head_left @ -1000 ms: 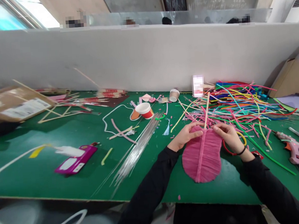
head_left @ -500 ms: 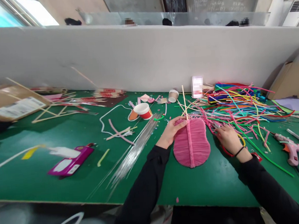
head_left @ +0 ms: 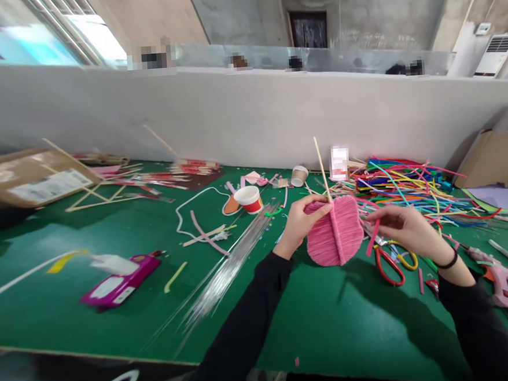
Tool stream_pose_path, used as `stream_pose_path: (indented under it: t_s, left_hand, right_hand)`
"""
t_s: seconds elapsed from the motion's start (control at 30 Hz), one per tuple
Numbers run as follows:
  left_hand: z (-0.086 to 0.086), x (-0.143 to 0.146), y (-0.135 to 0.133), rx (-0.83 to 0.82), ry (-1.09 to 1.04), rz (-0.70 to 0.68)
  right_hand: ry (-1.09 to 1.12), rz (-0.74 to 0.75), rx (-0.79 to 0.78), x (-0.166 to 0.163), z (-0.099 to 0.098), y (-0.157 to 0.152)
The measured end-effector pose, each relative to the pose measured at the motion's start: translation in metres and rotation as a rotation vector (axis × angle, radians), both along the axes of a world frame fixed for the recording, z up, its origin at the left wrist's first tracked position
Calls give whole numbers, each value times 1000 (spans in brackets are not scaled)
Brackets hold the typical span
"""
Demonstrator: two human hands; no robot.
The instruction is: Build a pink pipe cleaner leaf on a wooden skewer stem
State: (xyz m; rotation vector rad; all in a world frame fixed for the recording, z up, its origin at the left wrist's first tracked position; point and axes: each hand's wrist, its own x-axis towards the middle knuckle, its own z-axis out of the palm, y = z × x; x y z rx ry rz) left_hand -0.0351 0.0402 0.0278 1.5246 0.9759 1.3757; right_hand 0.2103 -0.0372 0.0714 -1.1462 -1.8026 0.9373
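Note:
My left hand (head_left: 302, 221) is closed on a pink fan-shaped piece (head_left: 322, 241), its face covered with rows of fuzzy pipe cleaner and a raised strip down the middle. A thin wooden stick (head_left: 322, 165) rises from its top edge, by my thumb. To the right, my right hand (head_left: 407, 231) pinches a short pink pipe cleaner (head_left: 373, 239) close to the piece's edge. Scissors with red and yellow handles (head_left: 388, 267) lie on the table below that hand.
Many coloured pipe cleaners (head_left: 410, 188) are heaped at the back right. A pink glue gun (head_left: 499, 280) lies at the right, a purple device (head_left: 123, 281) at the left. Thin silvery wires (head_left: 225, 274) and a paper cup (head_left: 249, 200) are left of my arms on the green table.
The pink piece has been lifted and tilted, moving a little right with my left hand. My right hand has come up from the pile, a short pink pipe cleaner in its fingers, uncovering the scissors.

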Motion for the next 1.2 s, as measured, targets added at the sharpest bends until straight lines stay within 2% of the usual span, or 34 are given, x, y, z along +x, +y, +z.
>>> stream_pose_path:
  t_s: [0.1, 0.2, 0.3, 0.47, 0.63, 0.83, 0.97, 1.07, 1.2]
  left_hand:
    - [29, 0, -3, 72, 159, -245]
    - [52, 3, -9, 98, 279, -308]
    - [64, 8, -15, 130, 300, -365]
    - [63, 14, -16, 134, 227, -428]
    - [59, 15, -14, 139, 249, -421]
    - [58, 19, -17, -31, 120, -440]
    - [52, 19, -15, -25, 163, -442]
    - [47, 18, -7, 16, 260, -383]
    - [36, 19, 3, -20, 176, -143]
  right_hand:
    - [-201, -273, 350, -5, 24, 0]
    - [-253, -492, 680, -8, 37, -3]
    - [-237, -587, 849, -11, 39, -7]
    - [-257, -491, 766, -8, 38, -15]
    - [-357, -404, 717, -1, 37, -11]
    - [-435, -300, 693, -2, 25, 2]
    - [-475, -275, 666, -1, 20, 6]
    - [-446, -317, 632, -1, 21, 5]
    - [-351, -405, 563, -13, 18, 4]
